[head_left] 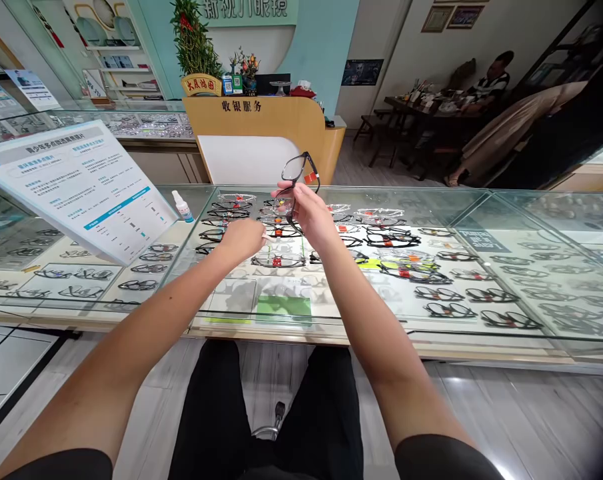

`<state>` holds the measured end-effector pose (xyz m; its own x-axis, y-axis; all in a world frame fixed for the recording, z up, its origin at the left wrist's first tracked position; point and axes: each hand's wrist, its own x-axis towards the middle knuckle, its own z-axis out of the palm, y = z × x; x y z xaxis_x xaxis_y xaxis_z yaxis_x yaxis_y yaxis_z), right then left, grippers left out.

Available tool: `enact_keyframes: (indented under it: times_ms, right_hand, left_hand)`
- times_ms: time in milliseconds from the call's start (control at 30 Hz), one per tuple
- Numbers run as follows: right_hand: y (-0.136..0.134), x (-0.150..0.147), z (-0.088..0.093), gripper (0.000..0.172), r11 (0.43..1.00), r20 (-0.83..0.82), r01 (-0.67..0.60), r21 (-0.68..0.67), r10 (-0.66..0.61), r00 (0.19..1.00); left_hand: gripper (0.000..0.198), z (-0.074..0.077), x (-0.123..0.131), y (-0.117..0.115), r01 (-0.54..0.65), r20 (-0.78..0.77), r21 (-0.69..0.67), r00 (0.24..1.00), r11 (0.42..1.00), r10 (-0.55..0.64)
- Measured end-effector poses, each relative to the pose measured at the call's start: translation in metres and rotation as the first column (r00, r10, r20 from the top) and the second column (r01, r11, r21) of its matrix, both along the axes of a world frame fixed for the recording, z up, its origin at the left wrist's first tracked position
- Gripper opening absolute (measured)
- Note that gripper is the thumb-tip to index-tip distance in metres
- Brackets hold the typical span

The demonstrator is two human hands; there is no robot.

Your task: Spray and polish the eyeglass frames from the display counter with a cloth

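My right hand (311, 212) is raised over the glass counter, its fingers closed on a pair of eyeglasses (294, 168). The glasses have a dark frame, clear lenses and a small orange-red tag, and they are tilted up on edge. Part of the frame is hidden behind my fingers. To the left and lower, my left hand (244, 238) is closed above the counter. A small whitish tip shows at its fingers, too small to name. Rows of eyeglasses (278, 261), many with red tags, are spread on the counter around and below both hands.
A large printed sign board (81, 187) leans at the left, beside a small white spray bottle (182, 207). The glass counter (361, 328) runs across in front of my knees. Behind it stands a wooden cashier desk (261, 123). A person (494, 80) sits at a far table.
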<state>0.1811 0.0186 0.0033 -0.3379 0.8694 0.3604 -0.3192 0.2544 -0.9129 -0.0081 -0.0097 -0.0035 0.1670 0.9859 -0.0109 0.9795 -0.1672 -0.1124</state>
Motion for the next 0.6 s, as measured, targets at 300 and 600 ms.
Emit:
enact_keyframes:
  times_ms: [300,600]
  right_hand:
    - [-0.002,0.000,0.002,0.054,0.999,-0.036,-0.053,0.010,0.053,0.998]
    - [-0.002,0.003,0.006,0.052,1.000,-0.045,0.022,0.008,-0.022,0.999]
  left_hand:
    - [0.034,-0.004,0.005,0.005,-0.051,-0.022,-0.020,0.998,0.999,0.050]
    - [0.034,0.009,-0.036,0.015,-0.027,0.471,-0.053,0.881,0.998,0.049]
